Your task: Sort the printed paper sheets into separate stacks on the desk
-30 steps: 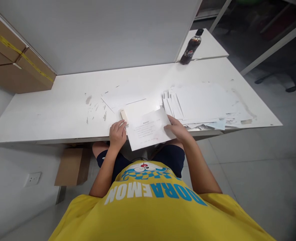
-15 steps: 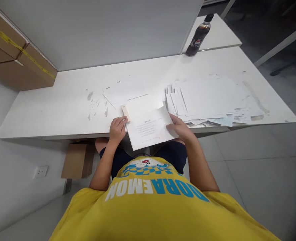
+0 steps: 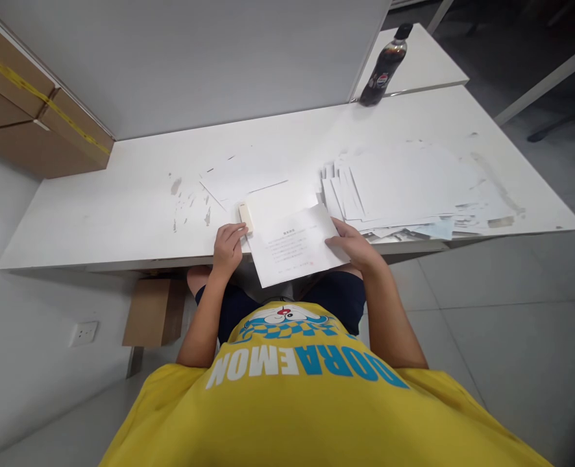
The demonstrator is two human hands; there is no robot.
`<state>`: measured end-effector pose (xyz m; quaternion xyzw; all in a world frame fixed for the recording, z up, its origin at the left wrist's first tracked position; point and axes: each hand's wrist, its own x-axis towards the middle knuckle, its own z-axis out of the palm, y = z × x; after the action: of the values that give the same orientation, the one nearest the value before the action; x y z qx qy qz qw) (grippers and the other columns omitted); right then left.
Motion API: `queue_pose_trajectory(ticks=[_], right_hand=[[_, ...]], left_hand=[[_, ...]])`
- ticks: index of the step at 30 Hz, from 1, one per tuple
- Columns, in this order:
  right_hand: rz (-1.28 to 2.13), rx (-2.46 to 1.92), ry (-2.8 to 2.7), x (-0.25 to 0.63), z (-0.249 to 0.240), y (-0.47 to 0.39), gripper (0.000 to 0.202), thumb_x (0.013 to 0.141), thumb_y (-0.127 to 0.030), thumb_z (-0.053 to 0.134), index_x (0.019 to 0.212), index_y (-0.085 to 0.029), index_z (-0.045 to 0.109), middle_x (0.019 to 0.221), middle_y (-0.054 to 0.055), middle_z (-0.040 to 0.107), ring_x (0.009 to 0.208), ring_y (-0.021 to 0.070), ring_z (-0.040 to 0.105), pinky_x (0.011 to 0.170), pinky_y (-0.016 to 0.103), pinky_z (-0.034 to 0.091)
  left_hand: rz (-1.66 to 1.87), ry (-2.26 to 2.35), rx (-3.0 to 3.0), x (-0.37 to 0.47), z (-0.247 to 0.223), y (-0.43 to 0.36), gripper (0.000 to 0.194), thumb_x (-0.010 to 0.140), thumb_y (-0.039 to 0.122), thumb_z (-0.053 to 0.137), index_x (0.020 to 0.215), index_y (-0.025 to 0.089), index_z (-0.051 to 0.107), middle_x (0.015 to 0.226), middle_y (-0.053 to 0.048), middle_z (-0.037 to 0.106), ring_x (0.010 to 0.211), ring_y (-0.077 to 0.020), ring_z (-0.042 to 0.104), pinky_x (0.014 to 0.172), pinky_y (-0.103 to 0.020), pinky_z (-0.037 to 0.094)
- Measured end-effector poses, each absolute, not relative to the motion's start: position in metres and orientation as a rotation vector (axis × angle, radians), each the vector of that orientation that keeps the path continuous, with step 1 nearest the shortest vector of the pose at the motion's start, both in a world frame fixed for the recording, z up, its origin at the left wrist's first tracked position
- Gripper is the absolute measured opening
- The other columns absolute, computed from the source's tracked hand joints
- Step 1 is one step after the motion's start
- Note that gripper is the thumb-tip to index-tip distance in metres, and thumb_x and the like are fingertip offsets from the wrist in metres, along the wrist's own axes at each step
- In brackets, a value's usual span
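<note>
Sheet [image 3: 292, 250], printed, juts over front edge of worktop [image 3: 136, 207]. Right hand [image 3: 354, 246]: fingers narrow, pinching sheet at right side. Left hand [image 3: 229, 248]: fingertips on near end of small pale block [image 3: 244, 215] by sheet's left edge; from here I cannot tell whether gripped. Paper pile [image 3: 404, 185] farther right, bottle [image 3: 383, 72] behind.

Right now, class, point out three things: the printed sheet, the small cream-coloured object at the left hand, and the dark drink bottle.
Printed sheet [image 3: 294, 246]: head view, on its printed middle.
Small cream-coloured object [image 3: 245, 215]: head view, on its exposed upper face.
Dark drink bottle [image 3: 385, 67]: head view, on its body.
</note>
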<state>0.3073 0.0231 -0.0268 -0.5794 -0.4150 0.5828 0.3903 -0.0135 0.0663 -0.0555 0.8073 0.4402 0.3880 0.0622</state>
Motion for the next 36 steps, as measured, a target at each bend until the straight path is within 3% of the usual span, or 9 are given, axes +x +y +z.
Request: queue_pose_trajectory(ticks=[17,27,33,36], right_hand=[[1.473,-1.426,-1.047,0.308,-0.032,0.022,0.071,0.065,-0.024,0.062,0.136,-0.025,0.056,0.129,0.004,0.066,0.113,0.0314,0.061,0.094,0.044,0.048],[1.480,-1.466,-0.994,0.304,-0.025,0.025,0.069,0.061,-0.021,0.061,0.131,-0.024,0.060,0.119,0.004,0.070,0.104,0.0294,0.063,0.089,0.042,0.049],[1.167,-1.581,-1.114,0.307,-0.010,0.027,0.051,0.058,-0.024,0.052,0.107,-0.021,0.068,0.092,0.002,0.071,0.090,0.0258,0.061,0.081,0.037,0.048],[0.789,-1.747,-1.102,0.338,0.005,0.030,0.043,0.059,-0.025,0.047,0.097,-0.020,0.066,0.079,0.001,0.065,0.078,0.0229,0.058,0.070,0.034,0.046]], left_hand=[[1.188,1.418,2.481,-0.010,-0.065,0.061,0.034,0.096,0.016,0.039,0.108,0.020,0.071,0.112,-0.011,0.071,0.104,-0.0239,0.059,0.093,-0.043,0.048],[1.277,1.639,2.392,0.015,-0.075,0.053,0.034,0.086,0.005,0.040,0.096,0.017,0.071,0.106,-0.012,0.073,0.097,-0.0248,0.063,0.086,-0.040,0.047],[1.275,1.513,2.437,0.007,-0.041,0.072,0.029,0.083,0.005,0.043,0.081,0.019,0.068,0.085,-0.008,0.071,0.088,-0.0243,0.061,0.082,-0.038,0.049],[1.259,1.622,2.347,-0.007,-0.024,0.103,0.033,0.085,0.006,0.038,0.091,0.019,0.068,0.092,-0.008,0.070,0.092,-0.0223,0.063,0.082,-0.034,0.050]])
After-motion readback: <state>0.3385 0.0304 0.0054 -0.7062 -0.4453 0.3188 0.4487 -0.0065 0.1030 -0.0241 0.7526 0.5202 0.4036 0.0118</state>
